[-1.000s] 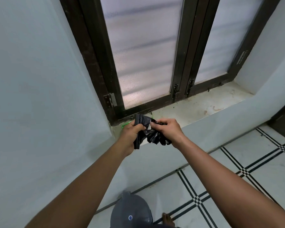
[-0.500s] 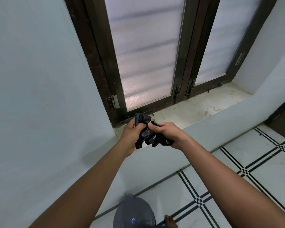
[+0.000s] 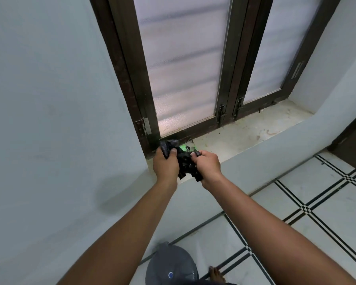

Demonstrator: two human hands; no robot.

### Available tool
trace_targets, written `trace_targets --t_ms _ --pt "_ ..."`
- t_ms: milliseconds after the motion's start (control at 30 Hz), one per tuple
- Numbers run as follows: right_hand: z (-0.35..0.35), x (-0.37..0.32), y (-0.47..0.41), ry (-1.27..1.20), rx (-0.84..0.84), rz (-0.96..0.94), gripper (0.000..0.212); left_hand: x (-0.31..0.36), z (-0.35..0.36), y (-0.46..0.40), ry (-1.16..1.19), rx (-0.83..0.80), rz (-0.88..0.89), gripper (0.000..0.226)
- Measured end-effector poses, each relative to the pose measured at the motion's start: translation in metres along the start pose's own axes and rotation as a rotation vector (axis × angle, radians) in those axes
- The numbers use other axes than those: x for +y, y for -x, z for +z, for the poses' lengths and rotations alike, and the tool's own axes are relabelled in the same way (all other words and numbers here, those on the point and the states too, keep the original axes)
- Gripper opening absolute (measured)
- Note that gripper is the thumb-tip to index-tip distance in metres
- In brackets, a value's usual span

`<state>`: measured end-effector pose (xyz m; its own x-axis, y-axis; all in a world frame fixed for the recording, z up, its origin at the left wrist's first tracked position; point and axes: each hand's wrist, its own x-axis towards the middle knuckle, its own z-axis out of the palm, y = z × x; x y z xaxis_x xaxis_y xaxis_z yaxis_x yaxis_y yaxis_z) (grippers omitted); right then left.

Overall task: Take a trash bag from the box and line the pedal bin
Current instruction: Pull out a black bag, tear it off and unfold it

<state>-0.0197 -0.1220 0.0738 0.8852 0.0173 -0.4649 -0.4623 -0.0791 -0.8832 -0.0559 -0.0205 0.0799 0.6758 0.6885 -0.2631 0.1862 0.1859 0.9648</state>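
A crumpled black trash bag is bunched between both hands over the left end of the window sill. My left hand pinches its upper left corner with thumb and fingers. My right hand grips the right side of the bundle. Just behind the hands, a green box lies on the sill, mostly hidden by the bag. The grey pedal bin stands on the floor below my arms, lid shut, partly cut off by the bottom edge of the view.
A stained window sill runs right beneath a dark-framed frosted window. A pale wall fills the left. Tiled floor with black lines lies at right; a bare foot stands beside the bin. A dark door is far right.
Both hands have kept hold of the bag and worked it a little; the bundle sits lower between them and the green box behind now shows more.
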Motion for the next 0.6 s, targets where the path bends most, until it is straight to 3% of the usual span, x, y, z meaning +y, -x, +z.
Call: trace_targets --t_ms 67,133,267,400,500,600 --pt "0.006 0.002 0.0 -0.23 0.034 0.118 0.013 -0.003 0.001 -0.002 0.11 0.065 -0.056 0.027" --pt "0.007 0.003 -0.002 -0.277 0.088 0.133 0.017 -0.005 0.001 -0.003 0.145 0.092 -0.049 0.024" --pt "0.01 -0.002 0.005 -0.358 0.17 0.108 0.022 -0.004 0.008 0.003 0.075 0.113 0.059 0.035" --pt "0.0 -0.015 0.004 -0.66 0.206 0.261 0.013 0.0 0.004 0.001 0.053 0.201 0.104 0.039" --pt "-0.034 -0.022 -0.005 -0.817 0.272 0.307 0.018 -0.004 -0.002 -0.002 0.075 0.212 0.037 0.039" --pt "-0.059 -0.021 -0.005 -0.73 0.179 0.307 0.021 -0.008 0.001 -0.008 0.159 0.083 -0.12 0.022"
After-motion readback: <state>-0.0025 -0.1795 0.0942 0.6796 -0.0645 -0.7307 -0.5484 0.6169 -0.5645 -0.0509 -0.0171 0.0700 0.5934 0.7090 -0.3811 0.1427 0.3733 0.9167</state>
